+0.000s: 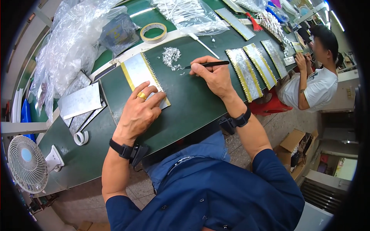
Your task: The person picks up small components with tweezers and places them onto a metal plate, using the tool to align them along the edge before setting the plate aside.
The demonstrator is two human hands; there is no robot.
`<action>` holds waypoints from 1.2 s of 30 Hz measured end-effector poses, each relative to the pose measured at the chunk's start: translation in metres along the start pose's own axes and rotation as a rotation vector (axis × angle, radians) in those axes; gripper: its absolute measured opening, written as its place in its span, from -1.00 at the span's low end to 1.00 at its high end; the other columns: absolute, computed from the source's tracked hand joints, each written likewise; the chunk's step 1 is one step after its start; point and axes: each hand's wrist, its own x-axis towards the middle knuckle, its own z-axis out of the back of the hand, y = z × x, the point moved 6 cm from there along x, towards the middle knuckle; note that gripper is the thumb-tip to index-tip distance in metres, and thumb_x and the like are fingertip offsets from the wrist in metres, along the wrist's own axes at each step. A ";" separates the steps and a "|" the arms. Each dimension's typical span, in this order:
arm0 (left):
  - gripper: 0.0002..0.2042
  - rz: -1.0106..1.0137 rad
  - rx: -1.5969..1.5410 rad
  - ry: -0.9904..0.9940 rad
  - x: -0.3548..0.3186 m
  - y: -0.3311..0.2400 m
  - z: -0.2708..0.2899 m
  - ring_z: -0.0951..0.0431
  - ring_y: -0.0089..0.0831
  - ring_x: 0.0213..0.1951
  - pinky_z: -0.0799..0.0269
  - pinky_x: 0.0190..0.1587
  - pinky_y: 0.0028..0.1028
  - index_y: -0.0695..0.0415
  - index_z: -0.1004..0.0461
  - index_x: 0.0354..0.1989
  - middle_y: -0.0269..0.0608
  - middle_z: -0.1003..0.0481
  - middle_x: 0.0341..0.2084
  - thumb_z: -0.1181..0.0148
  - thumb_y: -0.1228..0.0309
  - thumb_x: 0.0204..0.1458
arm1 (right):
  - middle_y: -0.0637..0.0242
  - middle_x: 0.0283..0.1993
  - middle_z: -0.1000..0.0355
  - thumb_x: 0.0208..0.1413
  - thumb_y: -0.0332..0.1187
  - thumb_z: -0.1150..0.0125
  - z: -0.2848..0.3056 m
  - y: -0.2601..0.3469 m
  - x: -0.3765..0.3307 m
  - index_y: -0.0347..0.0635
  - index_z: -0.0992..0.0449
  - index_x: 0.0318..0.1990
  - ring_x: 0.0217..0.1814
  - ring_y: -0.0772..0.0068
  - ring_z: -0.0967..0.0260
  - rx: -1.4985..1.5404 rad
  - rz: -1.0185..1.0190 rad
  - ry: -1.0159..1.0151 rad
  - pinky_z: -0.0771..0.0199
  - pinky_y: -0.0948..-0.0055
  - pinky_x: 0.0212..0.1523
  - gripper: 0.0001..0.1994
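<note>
My left hand (143, 109) lies with its fingers apart on the lower end of a silvery metal plate (135, 72). Yellow strips run along the plate's long sides, and a row of tiny parts lines its right edge. In my right hand (214, 77) a pair of black tweezers (211, 64) is pinched, tips pointing left. Those tips are close to a loose pile of small whitish, shiny pieces (170, 57) on the green table. Whether the tweezers hold a piece is too small to tell.
Similar edged plates (244, 74) lie at right. A tape roll (153, 33), a white stick (208, 47) and plastic bags (73, 46) are at the back. Bare plates (80, 101), a white ring (81, 138) and a fan (27, 163) stand left. A co-worker (308, 84) sits right.
</note>
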 end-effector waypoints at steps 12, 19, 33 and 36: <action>-0.87 0.168 -0.136 -0.251 -0.003 0.015 0.015 -0.67 -0.24 0.00 -0.58 0.29 -0.07 0.19 -0.59 -0.43 -0.30 -0.69 -0.08 -0.42 0.65 0.06 | 0.32 -0.23 -0.70 0.39 -0.36 -0.42 0.007 -0.001 0.000 -0.35 -0.68 -0.02 -0.20 0.65 -0.62 -0.166 -0.002 -0.108 -0.55 0.65 -0.17 -0.80; -0.90 0.158 -0.181 -0.207 -0.006 0.016 0.011 -0.65 -0.23 0.00 -0.57 0.29 -0.07 0.18 -0.61 -0.37 -0.30 -0.69 -0.07 -0.42 0.64 0.08 | 0.33 -0.19 -0.71 0.41 -0.36 -0.43 0.002 0.001 -0.001 -0.34 -0.69 0.02 -0.14 0.63 -0.63 -0.216 0.002 -0.075 -0.58 0.63 -0.11 -0.79; -0.85 0.417 -0.204 -0.247 -0.007 0.027 0.005 -0.49 0.13 0.28 -0.43 0.33 0.01 0.27 -0.56 -0.33 0.02 -0.55 0.24 -0.47 0.52 0.11 | 0.05 -0.04 -0.67 0.18 -0.56 -0.39 -0.038 0.040 -0.049 -0.38 -0.64 0.12 -0.02 0.10 -0.69 -0.683 0.880 0.398 -0.73 0.25 0.04 -0.67; -0.78 0.443 -0.176 -0.263 -0.009 0.027 0.002 -0.44 0.22 0.33 -0.43 0.32 0.01 0.29 -0.50 -0.35 0.09 -0.48 0.35 -0.50 0.52 0.10 | 0.06 -0.01 -0.67 0.16 -0.49 -0.31 -0.046 0.036 -0.055 -0.36 -0.62 0.11 0.08 -0.04 -0.67 -0.724 0.921 0.486 -0.72 0.14 0.14 -0.65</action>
